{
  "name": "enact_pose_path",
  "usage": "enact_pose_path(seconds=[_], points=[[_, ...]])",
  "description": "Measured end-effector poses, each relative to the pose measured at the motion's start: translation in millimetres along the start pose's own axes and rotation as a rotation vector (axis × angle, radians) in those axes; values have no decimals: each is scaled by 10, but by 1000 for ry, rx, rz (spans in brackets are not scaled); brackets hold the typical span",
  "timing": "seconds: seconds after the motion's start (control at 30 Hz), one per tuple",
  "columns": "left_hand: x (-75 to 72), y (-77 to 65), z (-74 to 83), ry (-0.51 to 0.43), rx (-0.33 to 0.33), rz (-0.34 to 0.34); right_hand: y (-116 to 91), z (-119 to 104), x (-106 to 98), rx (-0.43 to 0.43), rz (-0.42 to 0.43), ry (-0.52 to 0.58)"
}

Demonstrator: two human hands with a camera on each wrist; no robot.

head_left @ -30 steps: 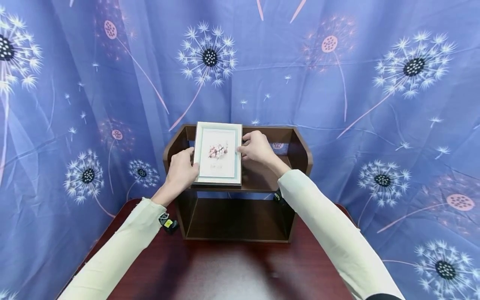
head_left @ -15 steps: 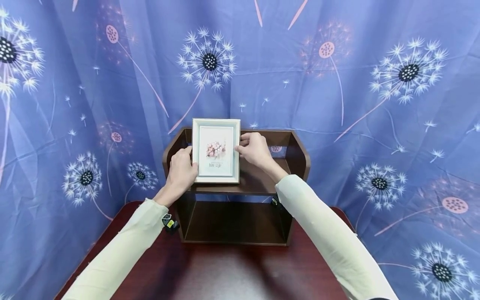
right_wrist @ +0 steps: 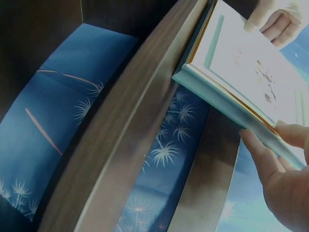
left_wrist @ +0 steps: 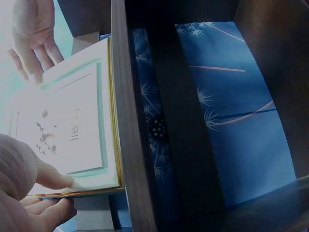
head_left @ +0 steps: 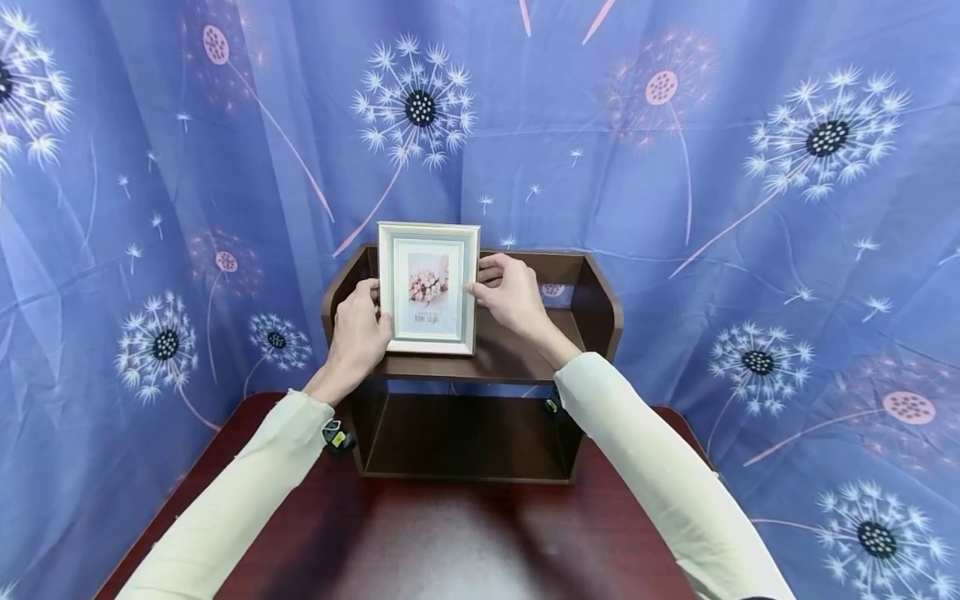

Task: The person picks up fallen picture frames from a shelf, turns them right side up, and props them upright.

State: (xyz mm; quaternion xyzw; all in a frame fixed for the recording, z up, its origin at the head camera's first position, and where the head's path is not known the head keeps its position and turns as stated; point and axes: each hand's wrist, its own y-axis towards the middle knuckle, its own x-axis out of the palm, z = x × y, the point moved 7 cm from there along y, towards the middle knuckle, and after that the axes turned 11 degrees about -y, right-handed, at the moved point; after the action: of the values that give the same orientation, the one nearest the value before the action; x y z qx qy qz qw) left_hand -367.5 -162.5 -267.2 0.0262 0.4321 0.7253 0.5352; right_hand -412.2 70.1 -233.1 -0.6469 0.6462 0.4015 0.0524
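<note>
A picture frame [head_left: 427, 287] with a pale border, a flower picture and the words "free style" stands nearly upright at the left of the brown shelf's upper board [head_left: 517, 354]. My left hand [head_left: 358, 329] grips its left edge, thumb on the front and fingers behind. On the opposite side, my right hand [head_left: 513, 296] pinches the right edge between thumb and fingers. Seen from the left wrist, the frame's lower edge [left_wrist: 116, 116] lies right along the shelf board. The right wrist view shows the frame's thick side [right_wrist: 227, 99] between thumb and fingers.
The two-tier shelf [head_left: 468, 479] stands on a dark red table [head_left: 450, 542]. Its raised side panels [head_left: 606, 308] flank the upper board. A blue dandelion curtain [head_left: 555, 192] hangs close behind. A small black object with a yellow patch [head_left: 339, 437] shows near the left sleeve.
The picture frame has tilted from leaning back to nearly upright, its top edge rising in view. Both hands have kept hold of its sides and moved up slightly with it.
</note>
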Motion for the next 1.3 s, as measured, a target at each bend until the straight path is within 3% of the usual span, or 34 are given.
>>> enact_pose_path(seconds=[0.3,0.53,1.0,1.3], points=[[-18,-124,-25,-19,22,-11,-166,-56,-22,-124,38,-93],[-43,-180,-6,-13,41,20,-263,-69,-6,-194,29,-120],[-61,-218,8,-15,48,42,-348,-62,16,-214,-10,-49],[-42,-200,-57,-45,-8,38,-391,-46,50,-213,-51,-62]])
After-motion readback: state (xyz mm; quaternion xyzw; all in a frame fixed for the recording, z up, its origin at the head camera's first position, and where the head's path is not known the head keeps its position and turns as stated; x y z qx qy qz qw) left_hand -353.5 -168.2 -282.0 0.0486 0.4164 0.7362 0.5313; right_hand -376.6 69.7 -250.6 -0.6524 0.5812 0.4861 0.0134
